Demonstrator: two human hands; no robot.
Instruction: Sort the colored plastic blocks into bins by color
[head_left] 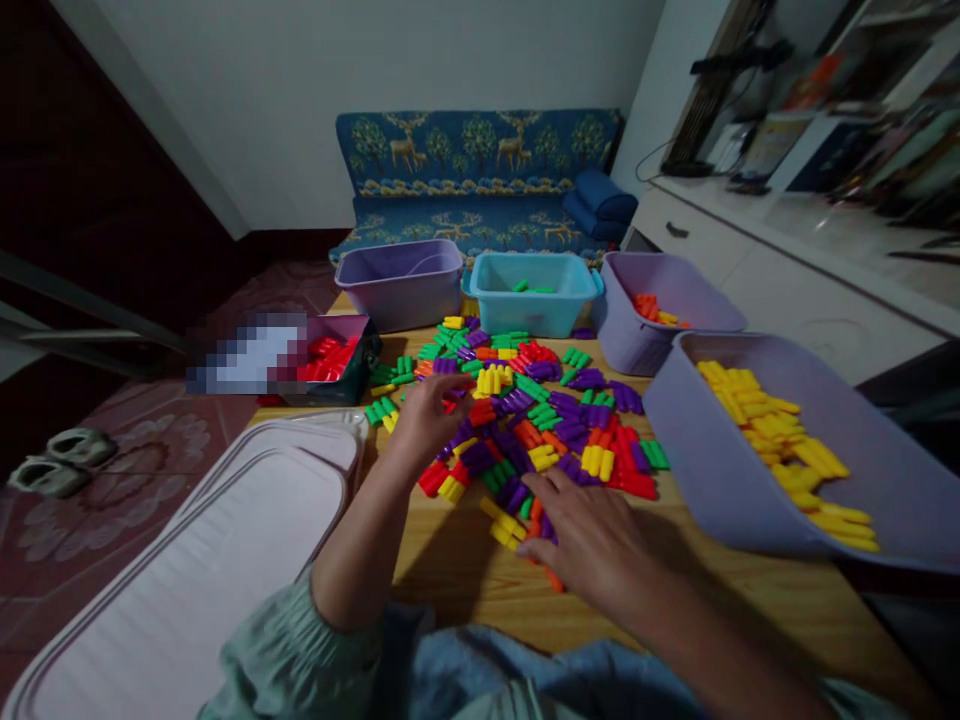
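A loose pile of plastic building pieces (517, 400) in red, yellow, green, purple and orange lies on the wooden table (442, 565). Over the left part of the pile, my left hand (429, 422) has its thumb and fingertips closed at a ridged yellow piece (493, 381), which looks gripped at its left end. My right hand (589, 525) lies low over the near side, palm down with fingers apart. Its fingertips are close to orange pieces (536, 515) and a pair of yellow pieces (502, 524); the palm hides what is under it.
Along the back stand a purple bin (397, 300), a light-blue bin (532, 310) with green pieces, and a purple bin (630, 340) with orange ones. A larger bin (697, 480) at right holds yellow pieces. A box (352, 385) at left holds red ones, beside white lids (225, 560).
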